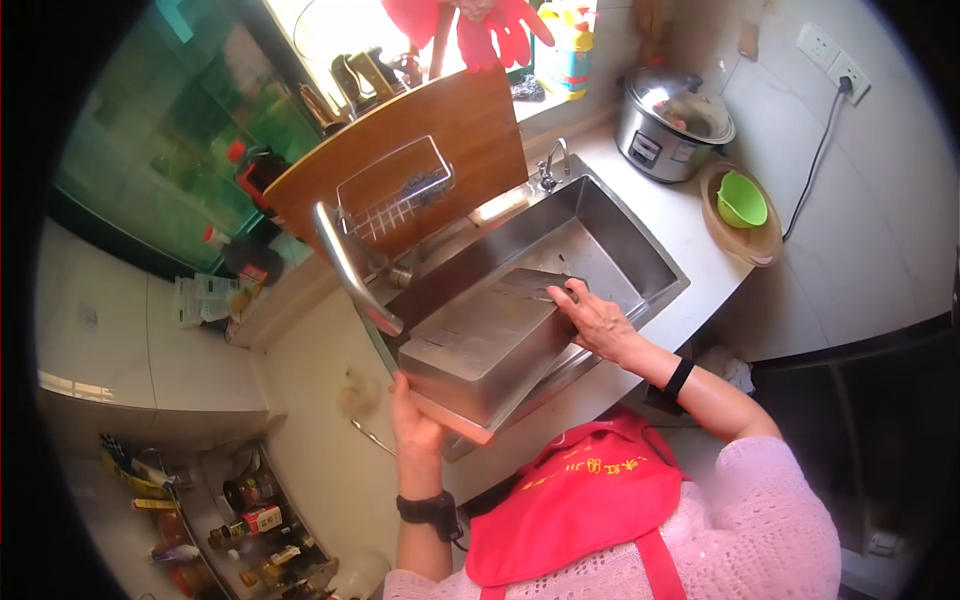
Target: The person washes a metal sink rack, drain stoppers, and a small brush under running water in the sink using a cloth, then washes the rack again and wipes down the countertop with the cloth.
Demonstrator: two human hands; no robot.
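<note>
A rectangular stainless-steel pan (480, 345) is tilted over the sink (640, 250), its flat bottom facing up. My left hand (415, 425) grips its near left corner, with the thumb along the side. At the far right end my right hand (597, 322) has its fingers bent over the edge, beside a flat dark grey metal part (535, 283); I cannot tell whether that belongs to the pan. The faucet (350, 275) hangs over the sink's left side, close to the pan. Inside the pan is hidden from view.
A wooden board (480, 120) leans behind the sink, with a wire rack (395, 190) in front. Right of the sink stand a rice cooker (672, 125) and a green bowl (741, 200). Pink gloves (485, 35) hang above. Lower left, an open drawer (270, 520) holds bottles.
</note>
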